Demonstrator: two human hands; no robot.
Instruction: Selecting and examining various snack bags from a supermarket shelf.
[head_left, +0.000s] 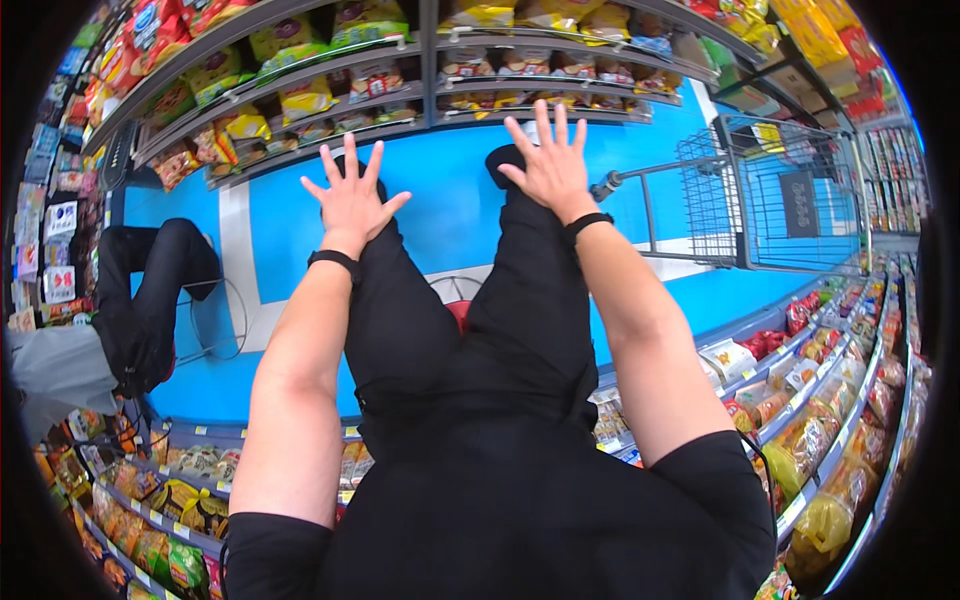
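Observation:
Both arms reach out in front of me above my black trousers (525, 300). My left hand (352, 199) is spread wide with its back up, holding nothing, over my left lower leg. On the other side my right hand (553, 165) also has its fingers apart and is bare of any object, near my right shoe (504, 166). A black band circles each wrist. Part of a red seat (457, 313) shows between my thighs. Beyond the fingertips stand shelves (525, 112) stocked with bagged snacks, which neither hand touches.
A wire shopping cart (799, 202) stands at the right on the blue floor (442, 187). At the left sits another person in dark trousers (157, 262). Curved-looking shelves of packaged food (810, 420) run behind me on both sides. A wire frame (217, 319) is beside that person.

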